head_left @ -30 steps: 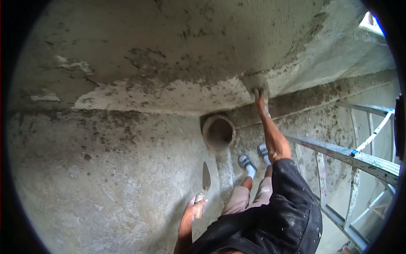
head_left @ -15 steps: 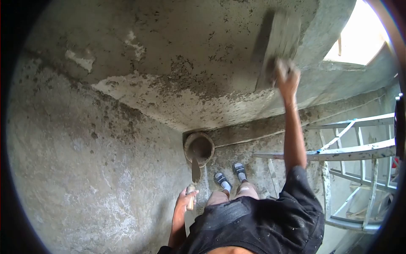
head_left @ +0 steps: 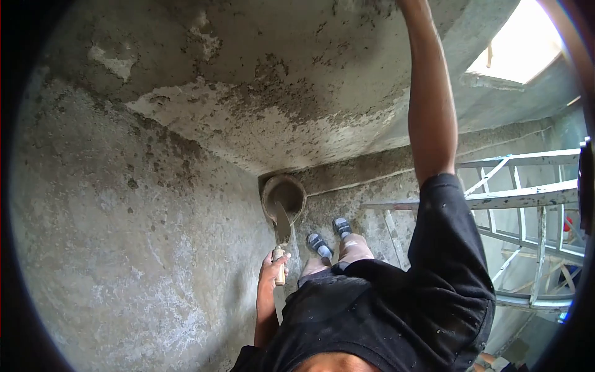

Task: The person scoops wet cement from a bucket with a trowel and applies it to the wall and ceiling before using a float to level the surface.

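My left hand [head_left: 270, 269] is closed around the pale handle of a trowel [head_left: 283, 226], held low in front of the left wall. Its long narrow blade points away from me and overlaps the mouth of a round bucket [head_left: 266, 197] on the floor in the corner. My right arm [head_left: 432, 99] stretches up along the facing wall [head_left: 365, 80]. At the top edge the picture cuts off my right hand and whatever it holds. Wet grey plaster covers much of that wall, with rough, pitted patches and a paler bare strip lower down.
Metal scaffolding or ladder frames [head_left: 527, 198] stand at my right. A bright opening [head_left: 517, 43] shows at upper right. The bare grey left wall [head_left: 155, 260] meets the facing wall at the bucket. My sandalled feet [head_left: 319, 242] are on the stained floor.
My right hand has swept the plastering float up the wall and out past the top edge. My left hand still holds the trowel, almost unmoved. The view has shifted slightly.
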### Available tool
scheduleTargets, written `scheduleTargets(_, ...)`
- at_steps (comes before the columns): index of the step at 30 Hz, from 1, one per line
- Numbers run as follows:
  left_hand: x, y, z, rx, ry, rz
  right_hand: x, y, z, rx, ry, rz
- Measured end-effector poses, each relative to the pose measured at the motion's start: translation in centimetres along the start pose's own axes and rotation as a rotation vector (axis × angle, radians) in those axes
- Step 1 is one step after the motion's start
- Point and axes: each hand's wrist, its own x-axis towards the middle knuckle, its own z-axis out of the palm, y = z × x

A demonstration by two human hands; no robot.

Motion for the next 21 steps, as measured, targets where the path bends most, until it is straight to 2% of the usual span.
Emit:
scheduleTargets(1, -0.1, -0.3, -0.3, 0.013, 0.036, -0.028, -2.5, 0.0, 0.1, 0.001, -0.012, 0.015)
scheduleTargets(3, 0.0, -0.9, -0.8, 0.03, 0.081, -0.071, -8.2, -0.5, -0.8, -0.051, -0.312, 0.518)
scheduleTargets(5, 0.1, -1.5, -1.5, 0.072, 0.107, -0.113, -16.4, 5.3, 1.4, -0.079, -0.107, 0.033)
scheduleTargets(7, -0.3, -2.3, -2.0, 0.045, 0.132, -0.137, -23.0, 5.2, 0.7, 0.016, -0.249, 0.21)
scheduleTargets(9, -0.8, -3.3, -2.4, 0.011, 0.177, -0.173, -33.5, 9.8, 2.1, -0.29, -0.202, -0.267)
scheduleTargets(11, -1.3, -3.6, -2.2, 0.052, 0.213, -0.18, -39.8, 10.1, 1.8, 0.067, -0.658, 0.624)
scheduleTargets(13, -1.6, -5.2, -2.7, 0.17, 0.285, -0.23, -50.0, 14.4, 3.3, -0.02, -0.809, 0.598)
scheduleTargets(15, -2.2, -6.5, -2.8, 0.142, 0.297, -0.221, -55.4, 15.8, 2.8, 0.041, -0.992, 0.707)
scheduleTargets(16, -2.7, -6.8, -2.8, 0.119, 0.28, -0.223, -57.7, 16.1, 2.3, 0.059, -0.982, 0.716)
scheduleTargets(19, -4.0, -5.7, -1.0, 0.144, 0.353, -0.241, -59.9, 15.5, 0.7, -0.005, -0.908, 0.75)
scheduleTargets(21, -3.9, -6.6, -1.2, 0.085, 0.323, -0.224, -58.2, 14.8, -1.7, 0.084, -1.025, 0.846)
